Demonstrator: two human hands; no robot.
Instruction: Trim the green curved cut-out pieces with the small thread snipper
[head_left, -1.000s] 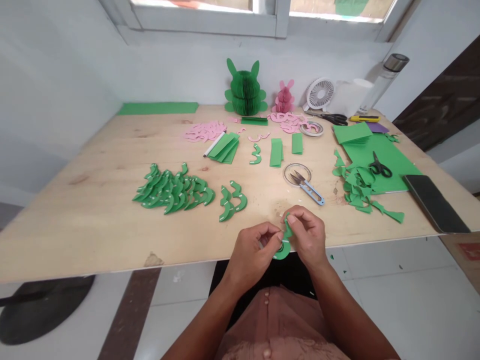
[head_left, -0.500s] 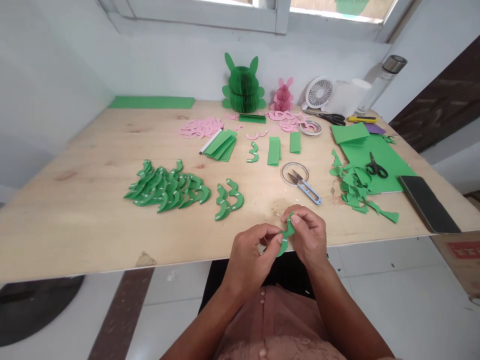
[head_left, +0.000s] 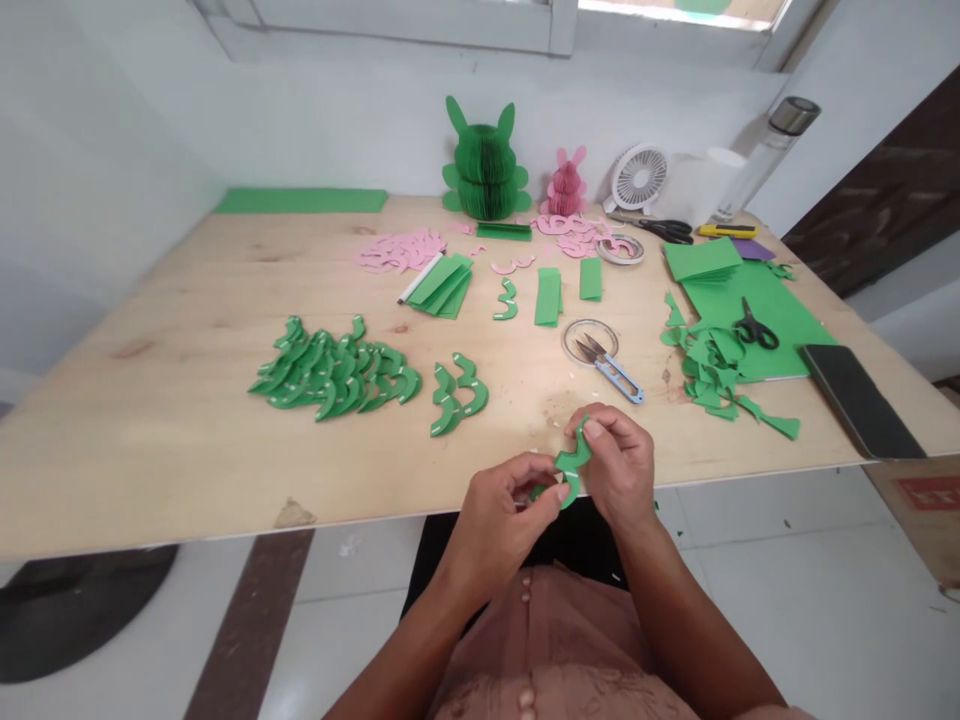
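Over the table's front edge, both hands pinch one wavy green paper cutout (head_left: 574, 462) with white marks on it. My right hand (head_left: 621, 462) has its upper end between thumb and fingers. My left hand (head_left: 510, 505) is closed on its lower part, where the fingers hide some of the paper. Two or so like cutouts (head_left: 459, 395) lie to the left, beside a large heap of green wavy cutouts (head_left: 334, 370). Just beyond my hands, blue-handled thread snips (head_left: 616, 375) rest across a clear tape ring (head_left: 577, 330).
Green scraps (head_left: 712, 365), black scissors (head_left: 756, 328) on green sheets and a phone (head_left: 862, 400) are at right. Farther back stand a green paper figure (head_left: 487, 172), a pink one (head_left: 566, 188), a small fan (head_left: 639, 178) and a bottle (head_left: 772, 150). Pink cutouts (head_left: 401, 250) lie in front.
The left fingers have loosened slightly and shifted on the green cutout, so more of its lower curve shows. My right hand keeps its pinch. The view has tilted a little.
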